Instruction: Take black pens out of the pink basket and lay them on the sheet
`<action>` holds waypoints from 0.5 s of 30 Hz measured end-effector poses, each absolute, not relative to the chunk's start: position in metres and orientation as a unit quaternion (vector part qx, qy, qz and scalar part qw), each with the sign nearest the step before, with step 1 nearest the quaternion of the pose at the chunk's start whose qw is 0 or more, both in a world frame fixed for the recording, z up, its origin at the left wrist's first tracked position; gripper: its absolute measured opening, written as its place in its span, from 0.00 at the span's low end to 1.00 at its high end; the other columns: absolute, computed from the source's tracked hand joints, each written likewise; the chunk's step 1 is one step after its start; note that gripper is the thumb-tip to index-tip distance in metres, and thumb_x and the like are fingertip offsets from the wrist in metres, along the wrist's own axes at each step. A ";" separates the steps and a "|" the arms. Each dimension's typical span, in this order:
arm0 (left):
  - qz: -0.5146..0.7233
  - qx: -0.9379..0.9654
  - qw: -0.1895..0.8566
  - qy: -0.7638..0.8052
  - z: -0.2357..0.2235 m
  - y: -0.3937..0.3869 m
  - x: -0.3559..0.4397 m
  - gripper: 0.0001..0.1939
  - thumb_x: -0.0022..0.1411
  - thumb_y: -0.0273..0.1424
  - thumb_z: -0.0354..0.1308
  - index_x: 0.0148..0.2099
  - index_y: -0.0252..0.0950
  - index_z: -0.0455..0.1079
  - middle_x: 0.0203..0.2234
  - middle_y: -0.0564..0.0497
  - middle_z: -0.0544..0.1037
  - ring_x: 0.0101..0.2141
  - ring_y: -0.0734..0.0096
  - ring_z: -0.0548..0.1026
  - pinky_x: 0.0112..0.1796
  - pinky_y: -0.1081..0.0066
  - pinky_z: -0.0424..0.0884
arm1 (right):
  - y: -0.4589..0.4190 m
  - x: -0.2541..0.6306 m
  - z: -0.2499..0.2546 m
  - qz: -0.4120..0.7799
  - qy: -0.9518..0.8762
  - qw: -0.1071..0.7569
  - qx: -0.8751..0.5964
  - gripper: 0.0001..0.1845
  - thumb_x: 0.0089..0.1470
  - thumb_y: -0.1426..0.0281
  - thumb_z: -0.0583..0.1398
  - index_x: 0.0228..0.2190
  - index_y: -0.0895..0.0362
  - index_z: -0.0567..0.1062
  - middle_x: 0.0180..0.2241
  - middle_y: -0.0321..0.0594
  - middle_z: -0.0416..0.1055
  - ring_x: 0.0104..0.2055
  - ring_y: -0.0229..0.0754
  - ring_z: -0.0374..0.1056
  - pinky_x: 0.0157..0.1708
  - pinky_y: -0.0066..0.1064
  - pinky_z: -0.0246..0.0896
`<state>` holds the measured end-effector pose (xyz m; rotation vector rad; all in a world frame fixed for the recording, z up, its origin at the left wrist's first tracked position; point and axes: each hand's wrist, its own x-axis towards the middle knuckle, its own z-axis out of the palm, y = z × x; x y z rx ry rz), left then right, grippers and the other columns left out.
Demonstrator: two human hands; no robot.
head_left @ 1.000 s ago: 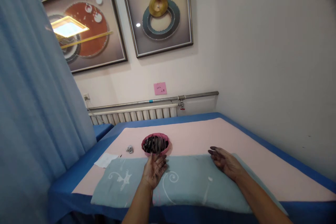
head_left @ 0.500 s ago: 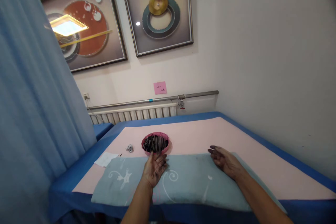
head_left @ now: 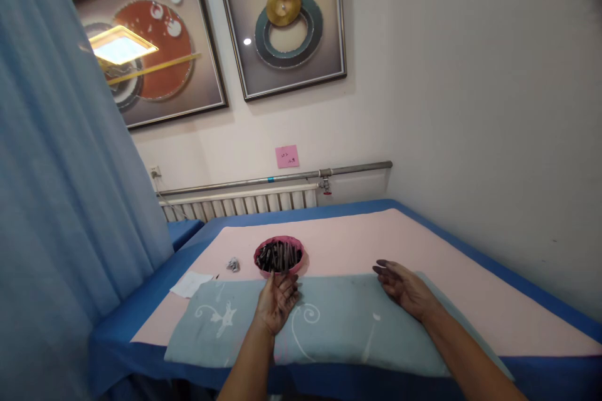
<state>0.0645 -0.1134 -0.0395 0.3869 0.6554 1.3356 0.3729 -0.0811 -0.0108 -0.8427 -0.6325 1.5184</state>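
White paper, lying flat. Crumpled grey scrap, near it. Pink basket, filled with dark sticks: these look light, stiff, possibly brittle; best taken gently at mid-length. Left hand, just before the basket, palm up; grip loose, fingers half-curled, apparently bare. Blue-green towel, below both hands. Right hand, well apart; grip spread, apparently bare.
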 end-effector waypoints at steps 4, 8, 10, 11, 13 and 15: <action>0.607 0.173 0.717 0.295 -0.039 -0.114 0.065 0.17 0.57 0.41 0.51 0.41 0.31 0.66 0.33 0.42 0.76 0.29 0.70 0.73 0.33 0.69 0.68 | -0.081 0.372 -0.010 0.656 -0.272 0.602 -0.365 0.05 0.47 0.79 0.58 0.26 0.59 0.72 0.24 0.43 0.74 0.18 0.34 0.66 0.08 0.18 0.54; 0.609 0.173 0.717 0.291 -0.038 -0.116 0.065 0.16 0.57 0.40 0.51 0.42 0.33 0.66 0.33 0.44 0.76 0.29 0.70 0.73 0.33 0.70 0.68 | -0.081 0.372 -0.010 0.654 -0.272 0.602 -0.368 0.05 0.48 0.79 0.57 0.27 0.59 0.72 0.24 0.44 0.74 0.18 0.34 0.65 0.07 0.18 0.53; 0.608 0.174 0.717 0.292 -0.037 -0.116 0.065 0.17 0.57 0.40 0.52 0.43 0.33 0.66 0.33 0.44 0.76 0.30 0.70 0.73 0.34 0.70 0.68 | -0.081 0.372 -0.010 0.653 -0.273 0.603 -0.367 0.05 0.48 0.79 0.57 0.27 0.59 0.72 0.24 0.44 0.74 0.18 0.34 0.65 0.08 0.18 0.53; 0.608 0.174 0.717 0.292 -0.037 -0.116 0.065 0.17 0.57 0.40 0.52 0.43 0.33 0.66 0.34 0.44 0.76 0.30 0.70 0.73 0.34 0.69 0.68 | -0.081 0.372 -0.010 0.653 -0.274 0.604 -0.366 0.05 0.48 0.79 0.57 0.27 0.59 0.72 0.25 0.44 0.73 0.18 0.34 0.65 0.08 0.18 0.53; 0.608 0.175 0.717 0.294 -0.037 -0.116 0.065 0.18 0.57 0.41 0.52 0.44 0.33 0.66 0.35 0.43 0.75 0.30 0.70 0.73 0.34 0.69 0.68 | -0.082 0.372 -0.010 0.653 -0.275 0.603 -0.365 0.05 0.48 0.79 0.57 0.27 0.59 0.72 0.24 0.44 0.73 0.19 0.34 0.65 0.08 0.18 0.53; 0.608 0.176 0.716 0.295 -0.037 -0.116 0.065 0.18 0.57 0.41 0.52 0.45 0.33 0.66 0.35 0.43 0.75 0.30 0.70 0.73 0.34 0.69 0.68 | -0.082 0.373 -0.010 0.653 -0.277 0.603 -0.365 0.05 0.47 0.79 0.58 0.27 0.59 0.72 0.24 0.44 0.74 0.19 0.35 0.66 0.08 0.19 0.54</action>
